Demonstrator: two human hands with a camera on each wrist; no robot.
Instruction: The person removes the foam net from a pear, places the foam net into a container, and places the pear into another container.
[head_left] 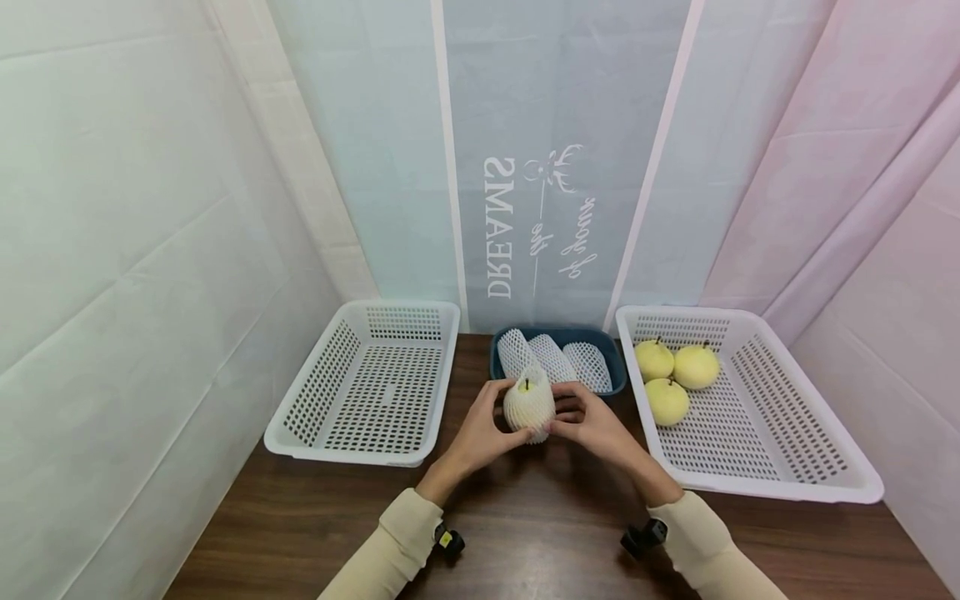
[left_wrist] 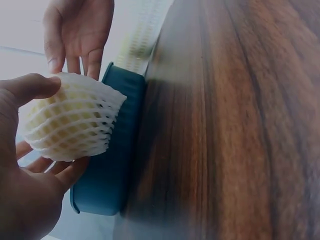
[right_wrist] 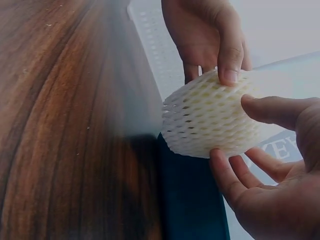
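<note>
A yellow pear in a white foam net sleeve (head_left: 529,407) is held up over the table in front of a dark blue basket, its stem end upward in the head view. My left hand (head_left: 480,427) grips it from the left; the left wrist view shows the thumb on one side of the netted pear (left_wrist: 70,117) and fingers on the other. From the right, my right hand (head_left: 600,429) holds the same pear between thumb and fingertips, seen against the net (right_wrist: 212,115) in the right wrist view. The net covers most of the fruit.
The dark blue basket (head_left: 617,367) holds several white foam nets (head_left: 551,358). To the right, a white perforated basket (head_left: 806,417) has 3 bare pears (head_left: 667,402) at its left side. Another white perforated basket (head_left: 386,392) stands to the left. A curtain (head_left: 555,100) hangs behind.
</note>
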